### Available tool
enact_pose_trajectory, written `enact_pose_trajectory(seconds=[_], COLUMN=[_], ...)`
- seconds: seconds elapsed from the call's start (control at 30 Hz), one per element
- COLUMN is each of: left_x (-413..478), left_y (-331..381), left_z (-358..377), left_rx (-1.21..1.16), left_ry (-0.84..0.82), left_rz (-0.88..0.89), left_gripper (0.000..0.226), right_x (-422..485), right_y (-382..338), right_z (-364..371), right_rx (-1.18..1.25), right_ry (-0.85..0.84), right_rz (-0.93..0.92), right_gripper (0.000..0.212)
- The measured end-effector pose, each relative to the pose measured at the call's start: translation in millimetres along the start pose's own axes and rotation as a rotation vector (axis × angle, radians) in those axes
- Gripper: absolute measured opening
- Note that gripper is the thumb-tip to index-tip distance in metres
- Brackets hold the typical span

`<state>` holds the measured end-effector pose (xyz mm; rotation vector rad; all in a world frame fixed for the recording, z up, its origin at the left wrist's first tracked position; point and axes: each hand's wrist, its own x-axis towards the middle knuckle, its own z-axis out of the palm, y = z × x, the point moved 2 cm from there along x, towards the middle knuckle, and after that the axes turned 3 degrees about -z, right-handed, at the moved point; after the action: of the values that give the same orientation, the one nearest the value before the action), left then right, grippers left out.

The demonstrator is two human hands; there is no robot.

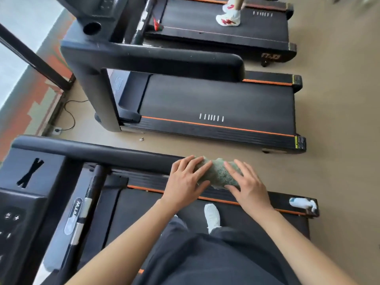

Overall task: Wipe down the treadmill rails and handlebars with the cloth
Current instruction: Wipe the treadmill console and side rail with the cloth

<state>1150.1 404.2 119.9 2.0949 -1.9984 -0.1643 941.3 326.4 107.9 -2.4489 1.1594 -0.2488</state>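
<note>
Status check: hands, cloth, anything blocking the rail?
Left hand and right hand flat on green terry cloth. Cloth draped over end of black padded handrail. White plastic bottle lies on orange-striped side rail, apart from hands.

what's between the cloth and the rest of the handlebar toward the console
Nothing visible: left hand and right hand press the cloth on the handlebar end; it runs bare to the console.

Rear end of handrail hidden under green cloth. Cloth ends covered by left hand and right hand. Console cut by left edge. Only runner's shoes seen, rest cut by top edge. Spray bottle blurred, label unreadable. Floor speck too small to identify.
</note>
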Motion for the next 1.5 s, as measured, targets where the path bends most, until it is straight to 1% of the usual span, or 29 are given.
enact_pose_trajectory(seconds=[0.1,0.23,0.3,0.4,0.47,0.53,0.6,0.63,0.67,0.77,0.83,0.87,0.97,1.07,1.17,1.23,1.33,1.4,1.5], left_x=[12,28,35,46,56,66,77,83,89,108,119,124,130,129,126,125,139,151,161], left_y=[21,43,54,69,78,85,92,95,99,102,96,93,84,68,47,33,13,4,1], left_z=[7,13,15,20,24,28,31,31,31,31,33,34,32,26,25,26,30,38,46], left_rx=[-0.024,-0.029,-0.028,-0.035,-0.045,-0.045,-0.044,-0.046,-0.051,-0.080,-0.082,-0.073,-0.061,-0.099,-0.136,-0.173,-0.325,-0.377,-0.478], left_ry=[-0.026,-0.038,-0.060,-0.077,-0.077,-0.114,-0.188,-0.243,-0.315,-0.583,-0.729,-0.775,-0.839,-0.835,-0.810,-0.782,-0.784,-0.802,-0.870], left_rz=[0.060,0.134,0.178,0.219,0.229,0.237,0.238,0.229,0.209,0.073,-0.043,-0.067,-0.069,-0.081,-0.053,-0.015,-0.060,-0.013,0.089], left_gripper=[0.055,0.050,0.049,0.046,0.041,0.038,0.039,0.039,0.039,0.034,0.036,0.040,0.053,0.053,0.058,0.068,0.080,0.079,0.060], right_x=[-15,-31,-41,-53,-58,-62,-61,-59,-57,-45,-36,-32,-20,-9,2,8,16,22,31], right_y=[27,48,59,72,76,73,65,60,56,52,56,59,66,67,67,65,60,56,48], right_z=[0,3,8,19,18,14,12,14,15,16,18,19,13,-1,-10,-13,-15,-18,-29], right_rx=[0.303,0.546,0.611,0.615,0.668,0.834,1.162,1.328,1.444,1.591,1.583,1.552,1.395,1.204,1.049,0.960,0.854,0.796,0.720], right_ry=[-0.018,0.025,0.026,0.012,0.015,0.075,0.124,0.141,0.148,0.128,0.081,0.057,-0.015,-0.114,-0.222,-0.235,-0.193,-0.209,-0.309], right_rz=[0.142,0.241,0.289,0.332,0.437,0.551,0.647,0.688,0.732,0.848,0.864,0.858,0.773,0.676,0.652,0.648,0.673,0.696,0.718], right_gripper=[0.080,0.078,0.076,0.073,0.064,0.052,0.044,0.042,0.041,0.040,0.038,0.038,0.037,0.036,0.038,0.035,0.023,0.021,0.026])
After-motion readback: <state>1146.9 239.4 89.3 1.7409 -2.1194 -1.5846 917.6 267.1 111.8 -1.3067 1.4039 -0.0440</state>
